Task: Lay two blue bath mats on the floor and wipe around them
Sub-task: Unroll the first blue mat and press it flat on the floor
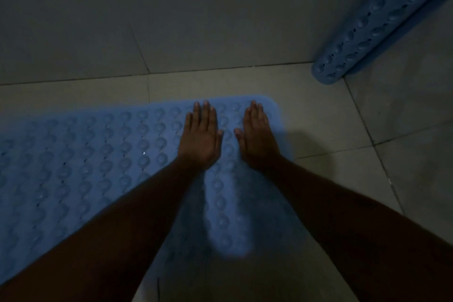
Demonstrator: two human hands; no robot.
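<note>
A blue bath mat with rows of round suction cups lies flat on the tiled floor, stretching from the left edge to the middle of the view. My left hand rests palm down on its far right end, fingers straight and close together. My right hand lies flat beside it, also on the mat, near the right edge. Neither hand holds anything. A second blue bath mat stands rolled up and leaning in the corner at the upper right.
The grey tiled floor runs to the right of the flat mat. A tiled wall rises just behind the mat's far edge. Another wall closes the right side. The light is dim.
</note>
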